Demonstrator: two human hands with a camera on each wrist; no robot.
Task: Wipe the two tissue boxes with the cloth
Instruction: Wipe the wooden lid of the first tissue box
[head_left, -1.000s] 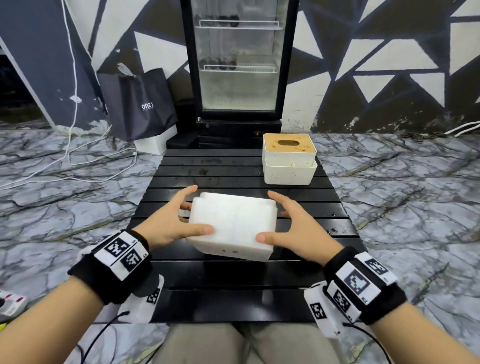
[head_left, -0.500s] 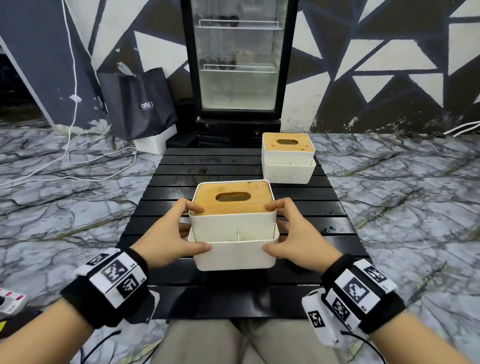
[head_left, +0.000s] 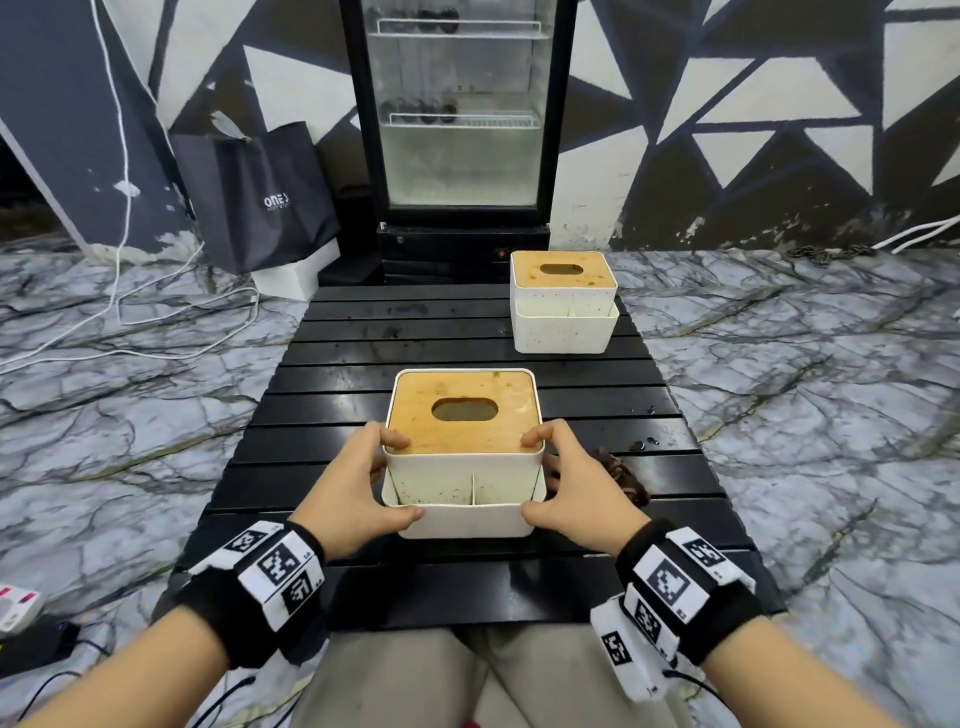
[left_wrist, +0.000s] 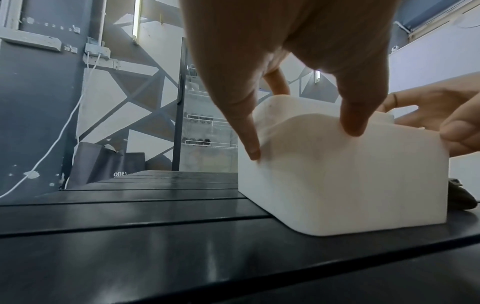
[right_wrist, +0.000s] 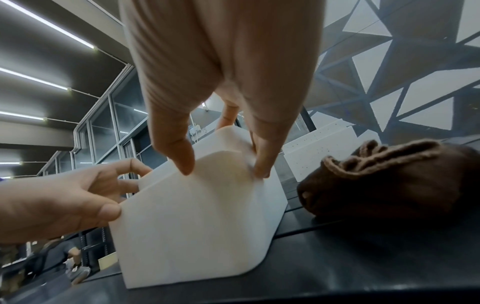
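**Both your hands on the near tissue box, cloth lying beside it**

Head view: you hold the near tissue box (head_left: 464, 457) upright on the black slatted table (head_left: 363, 343), close to your edge. Your left hand (head_left: 353, 486) grips its left side, a fingertip hooked over the bamboo lid (head_left: 462, 413), thumb on the lower front corner. Your right hand (head_left: 574, 486) mirrors that on the right side. The lid faces up, oval slot in the middle. Front wall is speckled with dirt. The far tissue box (head_left: 563, 301) stands at the table's far right, well apart, lid also stained. The brown cloth (head_left: 623, 475) lies bunched on the table just right of your right hand, partly hidden by it. A few dark drops (head_left: 644, 443) sit on the slats beyond it. Glass-door fridge (head_left: 460, 104) and a black bag (head_left: 260, 192) stand behind the table.

Left wrist view: your left fingers (left_wrist: 246, 131) curl down onto the white box side, base flat on the table. Your right hand shows at the far edge.

Right wrist view: your right fingers (right_wrist: 179, 152) clasp the box's upper edge. Cloth sits just beside the box, not touching your hand. Far box visible behind.
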